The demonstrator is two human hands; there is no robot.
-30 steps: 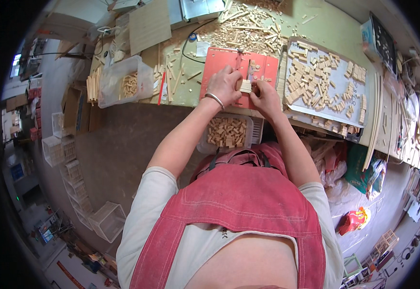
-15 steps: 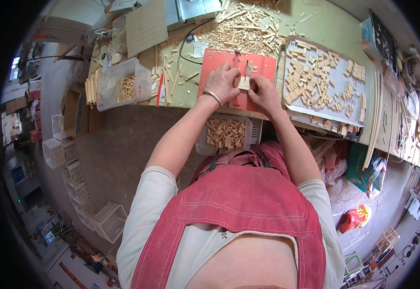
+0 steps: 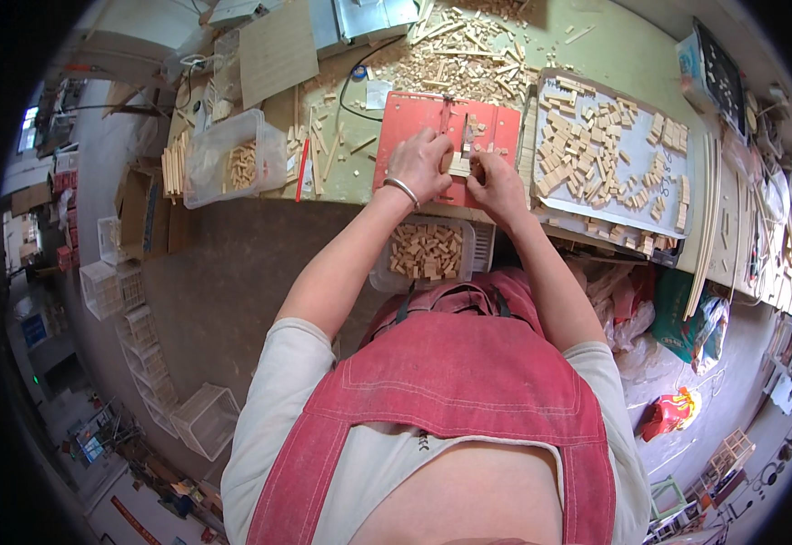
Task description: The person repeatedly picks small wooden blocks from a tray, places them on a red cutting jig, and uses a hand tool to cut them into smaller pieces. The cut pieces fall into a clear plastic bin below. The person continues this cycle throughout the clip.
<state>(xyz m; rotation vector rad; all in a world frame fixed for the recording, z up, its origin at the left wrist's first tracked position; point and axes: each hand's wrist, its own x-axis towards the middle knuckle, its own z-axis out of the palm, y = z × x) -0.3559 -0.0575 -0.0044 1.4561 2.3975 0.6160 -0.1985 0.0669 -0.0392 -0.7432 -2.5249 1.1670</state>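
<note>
Head view: held?
"Wood block (image 3: 459,165), atop red slotted plate (image 3: 403,111), pinched between my left hand (image 3: 421,163) and right hand (image 3: 498,182)."
"Progress?"
"Loose blocks (image 3: 557,141), tray (image 3: 684,165) right of plate: seemingly done. Sticks (image 3: 172,171), left of plate: seemingly uncut."

Heaped wood offcuts (image 3: 468,56), a tray (image 3: 641,145) of small blocks (image 3: 559,163) and a red plate (image 3: 407,116) mark a woodworking workshop.
</note>
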